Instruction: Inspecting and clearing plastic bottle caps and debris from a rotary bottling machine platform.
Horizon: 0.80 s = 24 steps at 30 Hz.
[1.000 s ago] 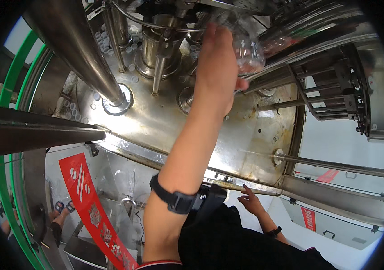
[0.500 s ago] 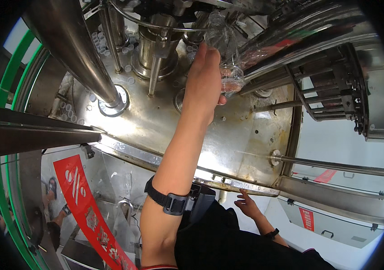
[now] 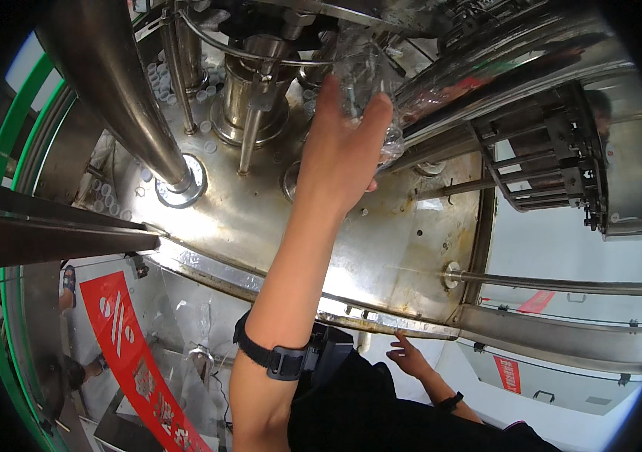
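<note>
My left hand (image 3: 347, 139) reaches far into the machine, its thumb and fingers around a clear plastic bottle (image 3: 366, 79). Part of the bottle is behind my fingers, and its see-through wall blends with the shiny metal behind it. A black strap with a device circles my left forearm. Beneath the hand spreads a stained round metal deck (image 3: 381, 248). Lower right, my right hand (image 3: 410, 358) has its fingers apart and holds nothing. One fingertip is close to the deck's front rim; I cannot tell whether it touches.
Thick steel columns (image 3: 121, 98) and a central post (image 3: 244, 98) rise from the deck, with loose white caps (image 3: 106, 197) around them. A wide steel cylinder (image 3: 501, 56) and a rod bracket (image 3: 543, 158) stand right. Another person's foot (image 3: 69, 282) shows beyond the red-stickered panel (image 3: 129, 331).
My left hand has turned slightly, with thumb and forefinger now spread more visibly around the bottle. The whole view has shifted a little. My right hand stays near the rim.
</note>
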{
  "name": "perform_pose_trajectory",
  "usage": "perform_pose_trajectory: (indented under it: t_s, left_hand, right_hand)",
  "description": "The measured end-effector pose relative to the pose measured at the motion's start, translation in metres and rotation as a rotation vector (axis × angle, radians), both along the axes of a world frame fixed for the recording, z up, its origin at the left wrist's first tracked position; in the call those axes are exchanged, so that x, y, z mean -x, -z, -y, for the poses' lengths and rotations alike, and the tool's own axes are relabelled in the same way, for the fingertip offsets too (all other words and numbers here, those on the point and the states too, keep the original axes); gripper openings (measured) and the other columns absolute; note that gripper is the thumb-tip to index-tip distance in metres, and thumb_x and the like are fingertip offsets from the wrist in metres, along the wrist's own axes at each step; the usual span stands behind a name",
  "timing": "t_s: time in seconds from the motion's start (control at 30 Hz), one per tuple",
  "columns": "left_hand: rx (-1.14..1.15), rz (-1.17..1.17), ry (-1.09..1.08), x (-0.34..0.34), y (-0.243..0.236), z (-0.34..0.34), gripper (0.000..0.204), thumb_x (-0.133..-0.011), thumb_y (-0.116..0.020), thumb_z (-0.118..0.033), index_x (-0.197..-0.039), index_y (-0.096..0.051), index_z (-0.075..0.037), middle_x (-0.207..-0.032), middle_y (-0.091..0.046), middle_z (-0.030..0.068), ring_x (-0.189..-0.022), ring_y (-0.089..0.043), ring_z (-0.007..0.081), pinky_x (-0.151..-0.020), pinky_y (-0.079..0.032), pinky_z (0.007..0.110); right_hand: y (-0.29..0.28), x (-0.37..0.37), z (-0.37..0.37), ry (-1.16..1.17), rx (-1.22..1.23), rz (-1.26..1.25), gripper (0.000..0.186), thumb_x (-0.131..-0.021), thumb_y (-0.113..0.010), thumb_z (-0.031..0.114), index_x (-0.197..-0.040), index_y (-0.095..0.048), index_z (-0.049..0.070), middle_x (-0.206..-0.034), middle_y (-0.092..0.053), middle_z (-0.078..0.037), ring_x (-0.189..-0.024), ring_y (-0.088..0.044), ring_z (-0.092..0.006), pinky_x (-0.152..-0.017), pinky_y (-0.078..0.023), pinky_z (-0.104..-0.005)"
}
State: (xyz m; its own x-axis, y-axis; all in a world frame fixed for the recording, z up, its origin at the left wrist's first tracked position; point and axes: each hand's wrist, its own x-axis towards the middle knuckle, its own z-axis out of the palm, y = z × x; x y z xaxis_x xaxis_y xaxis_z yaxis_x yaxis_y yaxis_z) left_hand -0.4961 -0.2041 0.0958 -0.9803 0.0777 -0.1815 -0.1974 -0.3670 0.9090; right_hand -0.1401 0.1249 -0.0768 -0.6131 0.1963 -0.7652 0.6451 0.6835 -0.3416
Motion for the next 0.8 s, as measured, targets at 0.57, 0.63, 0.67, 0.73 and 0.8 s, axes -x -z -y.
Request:
perform_pose_trajectory:
  t_s: [0.57,0.63,0.67,0.73,0.8]
  left_hand:
    - [0.008,0.053,-0.032,-0.005,0.009,0.003,0.085,-0.085,-0.055,-0.048,-0.143,-0.016,0.000,-0.110,-0.056,0.0146,-0.076,-0.061,0.0160,-0.043,-0.037,0.021]
    - [0.040,-0.019,-0.078,0.000,0.014,0.001,0.085,-0.084,-0.053,-0.041,-0.141,-0.012,0.007,-0.074,-0.060,0.0132,-0.057,-0.059,0.0189,-0.046,-0.047,0.029]
    - [0.039,-0.019,-0.078,0.003,0.015,0.000,0.085,-0.084,-0.053,-0.041,-0.141,-0.012,0.007,-0.074,-0.060,0.0132,-0.057,-0.059,0.0189,-0.046,-0.047,0.029]
    - [0.073,-0.031,-0.102,0.006,0.017,-0.001,0.085,-0.084,-0.053,-0.041,-0.141,-0.012,0.007,-0.073,-0.060,0.0138,-0.056,-0.058,0.0196,-0.047,-0.047,0.030]
    - [0.062,-0.032,-0.109,0.010,0.017,-0.004,0.084,-0.084,-0.053,-0.041,-0.141,-0.013,0.007,-0.073,-0.060,0.0140,-0.055,-0.058,0.0199,-0.047,-0.047,0.030]
  right_hand:
    - [0.004,-0.013,-0.010,0.041,0.043,0.020,0.074,-0.083,-0.068,0.020,-0.143,-0.026,0.010,-0.119,-0.056,-0.021,-0.102,-0.061,-0.0273,-0.083,-0.051,-0.0352]
    - [0.005,-0.014,-0.011,0.044,0.033,0.032,0.074,-0.083,-0.068,0.021,-0.143,-0.026,0.010,-0.119,-0.056,-0.021,-0.102,-0.060,-0.0276,-0.084,-0.051,-0.0352]
    - [0.006,-0.015,-0.013,0.046,0.037,0.027,0.074,-0.083,-0.068,0.021,-0.143,-0.026,0.009,-0.119,-0.056,-0.021,-0.102,-0.060,-0.0277,-0.084,-0.051,-0.0353]
    - [0.003,-0.012,-0.008,0.048,0.044,0.025,0.074,-0.083,-0.068,0.022,-0.142,-0.027,0.009,-0.119,-0.056,-0.021,-0.102,-0.061,-0.0278,-0.084,-0.051,-0.0355]
    - [-0.001,-0.008,-0.004,0.031,0.037,0.058,0.071,-0.085,-0.065,0.016,-0.143,-0.025,0.006,-0.120,-0.055,-0.019,-0.103,-0.060,-0.0247,-0.087,-0.049,-0.0336]
